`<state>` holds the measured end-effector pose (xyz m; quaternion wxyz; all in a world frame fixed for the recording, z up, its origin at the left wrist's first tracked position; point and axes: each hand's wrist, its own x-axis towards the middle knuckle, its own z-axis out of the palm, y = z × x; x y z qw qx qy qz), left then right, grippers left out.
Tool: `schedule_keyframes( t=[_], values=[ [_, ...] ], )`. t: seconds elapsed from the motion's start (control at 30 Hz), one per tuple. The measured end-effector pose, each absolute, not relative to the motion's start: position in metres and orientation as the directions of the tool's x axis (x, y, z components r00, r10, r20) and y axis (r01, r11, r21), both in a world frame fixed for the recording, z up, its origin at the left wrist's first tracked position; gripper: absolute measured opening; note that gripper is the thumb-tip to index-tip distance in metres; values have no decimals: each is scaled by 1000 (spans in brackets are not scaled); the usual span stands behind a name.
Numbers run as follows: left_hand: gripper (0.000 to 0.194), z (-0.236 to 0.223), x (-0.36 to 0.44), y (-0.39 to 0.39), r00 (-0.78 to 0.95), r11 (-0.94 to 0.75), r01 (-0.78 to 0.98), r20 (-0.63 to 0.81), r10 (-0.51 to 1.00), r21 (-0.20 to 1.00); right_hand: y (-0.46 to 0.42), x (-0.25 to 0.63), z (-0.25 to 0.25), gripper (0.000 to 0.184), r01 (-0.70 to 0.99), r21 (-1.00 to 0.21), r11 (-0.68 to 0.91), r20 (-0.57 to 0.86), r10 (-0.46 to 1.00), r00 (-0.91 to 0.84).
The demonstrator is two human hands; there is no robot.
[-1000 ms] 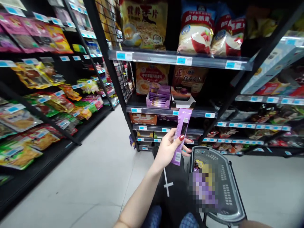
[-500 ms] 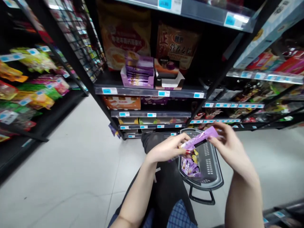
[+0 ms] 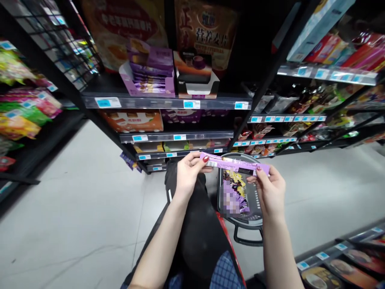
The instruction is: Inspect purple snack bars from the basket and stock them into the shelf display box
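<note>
Two hands were found engaged on one purple stick packet (image 3: pixel 230 163). Its left end was pinched by the left hand (image 3: pixel 187 176), its right end by the right hand (image 3: pixel 273 190). The long axis was held crosswise between them, dipping slightly rightward; neither hand was judged nearer. Below, yellow packets (image 3: pixel 239 182) and purple packets (image 3: pixel 245 206) were contained in a basket (image 3: pixel 255 209). Beyond, a purple box (image 3: pixel 170 87) was shelved.

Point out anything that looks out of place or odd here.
A purple packet juts out past the left side of the shelf unit, low down near the floor, so it may be misplaced. I see no spill, though pixelation hides part of the contents of the basket.
</note>
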<state>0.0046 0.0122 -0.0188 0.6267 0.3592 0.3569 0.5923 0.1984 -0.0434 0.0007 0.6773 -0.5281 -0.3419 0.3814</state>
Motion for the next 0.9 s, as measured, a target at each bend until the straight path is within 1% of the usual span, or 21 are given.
schedule_keyframes(
  t=[0.2,0.37,0.53,0.7,0.9],
  values=[
    [27,-15,1,6,-31,-25,-435,12,999,900,-53,188,4,22,-166,-967,192,96,883,460],
    [23,-12,1,3,-66,-102,-420,81,995,902,-56,192,3,20,-182,-964,195,92,884,458],
    [19,-8,3,-2,-69,-145,-399,129,989,905,-59,197,-1,20,-201,-959,200,86,880,467],
    [16,-6,5,-5,-64,-183,-412,172,983,892,-61,199,-1,18,-176,-964,200,97,879,468],
    [15,-3,7,-8,-59,-181,-393,172,983,902,-63,200,4,16,-160,-964,210,114,878,465]
  ],
)
